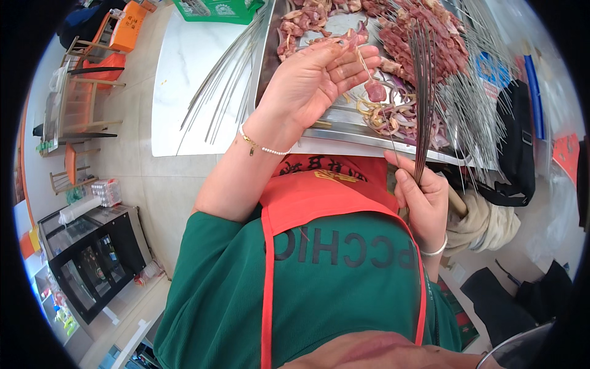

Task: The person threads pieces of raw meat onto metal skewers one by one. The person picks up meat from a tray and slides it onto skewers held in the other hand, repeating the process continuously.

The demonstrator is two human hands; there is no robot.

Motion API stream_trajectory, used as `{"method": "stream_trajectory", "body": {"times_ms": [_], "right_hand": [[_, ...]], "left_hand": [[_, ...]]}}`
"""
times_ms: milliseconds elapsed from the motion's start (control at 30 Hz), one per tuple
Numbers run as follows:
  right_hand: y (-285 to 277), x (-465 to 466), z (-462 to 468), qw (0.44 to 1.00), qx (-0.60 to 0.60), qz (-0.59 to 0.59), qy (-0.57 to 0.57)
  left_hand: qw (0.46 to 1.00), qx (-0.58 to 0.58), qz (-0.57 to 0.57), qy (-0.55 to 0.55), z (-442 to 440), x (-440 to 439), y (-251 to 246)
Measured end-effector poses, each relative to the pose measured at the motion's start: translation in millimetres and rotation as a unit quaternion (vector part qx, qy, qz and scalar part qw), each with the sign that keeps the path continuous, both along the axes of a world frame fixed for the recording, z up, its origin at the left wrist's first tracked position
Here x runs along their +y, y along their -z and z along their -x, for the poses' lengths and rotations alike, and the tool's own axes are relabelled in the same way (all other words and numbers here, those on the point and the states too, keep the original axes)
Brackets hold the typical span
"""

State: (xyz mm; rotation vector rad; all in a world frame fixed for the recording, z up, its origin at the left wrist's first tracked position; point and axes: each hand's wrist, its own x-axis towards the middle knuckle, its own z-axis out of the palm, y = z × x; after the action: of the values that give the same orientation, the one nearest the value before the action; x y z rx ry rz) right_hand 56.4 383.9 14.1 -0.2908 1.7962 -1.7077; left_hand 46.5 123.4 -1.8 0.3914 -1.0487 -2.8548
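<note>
My left hand [318, 76] is palm up over a metal tray [339, 127], with a piece of raw meat [354, 40] pinched between thumb and fingertips. My right hand [421, 193], near the tray's front edge, grips an upright bundle of thin metal skewers [421, 101]. Its thumb and index finger also hold one separate skewer [388, 127] slanting towards my left hand. A small meat chunk [375, 91] is on that skewer; a thin pale line runs from it up to my left fingers. Below them in the tray lie sliced onions [401, 122].
Threaded meat skewers [428, 41] are piled at the tray's right, their bare metal ends fanning outward. More raw meat [304, 23] lies at the back left. Bare skewer ends [226, 78] overhang the white tabletop [177, 92]. A green bag [219, 11] stands behind; a black strap bag [516, 138] hangs right.
</note>
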Motion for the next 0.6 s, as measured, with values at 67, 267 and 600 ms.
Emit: {"method": "stream_trajectory", "body": {"times_ms": [67, 267, 600], "right_hand": [[0.0, -1.2, -0.4, 1.000, 0.004, -0.003, 0.002], [0.8, -3.3, -2.4, 1.000, 0.007, -0.012, -0.005], [1.7, -2.9, -3.1, 1.000, 0.001, -0.012, -0.009]], "left_hand": [[1.000, -0.009, 0.018, -0.010, 1.2, -2.4, 1.2], [0.998, -0.027, 0.035, -0.050, 3.8, -7.7, 0.4], [0.996, 0.003, 0.052, -0.073, 1.1, -1.1, 1.5]]}}
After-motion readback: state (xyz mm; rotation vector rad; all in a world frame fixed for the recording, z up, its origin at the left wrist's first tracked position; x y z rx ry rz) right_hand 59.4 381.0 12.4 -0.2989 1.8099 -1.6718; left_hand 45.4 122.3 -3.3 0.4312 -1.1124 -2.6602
